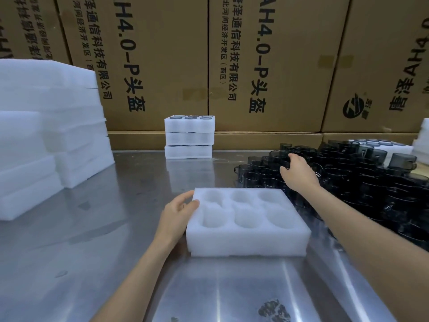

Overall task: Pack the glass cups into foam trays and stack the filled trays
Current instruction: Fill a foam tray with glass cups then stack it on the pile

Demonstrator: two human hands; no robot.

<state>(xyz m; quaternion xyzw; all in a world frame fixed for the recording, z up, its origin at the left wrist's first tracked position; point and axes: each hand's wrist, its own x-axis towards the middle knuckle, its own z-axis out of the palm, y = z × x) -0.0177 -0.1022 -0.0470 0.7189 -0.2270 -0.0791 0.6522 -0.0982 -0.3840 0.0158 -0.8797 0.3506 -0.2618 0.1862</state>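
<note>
Empty foam tray [248,219] at 6 o'clock on the steel table [116,228], long axis running 9 to 3. Left hand [178,212] curled around its 9 o'clock edge, steadying. Right hand [298,171] out at 2 o'clock over the dark glass cups [371,180], fingers bent onto one; grasp unclear, cannot tell. Nearest to the cups: right hand. Filled stack [189,137] at 12 o'clock

Single head-worn view looks forward and down, close over the steel table [130,228].
</note>
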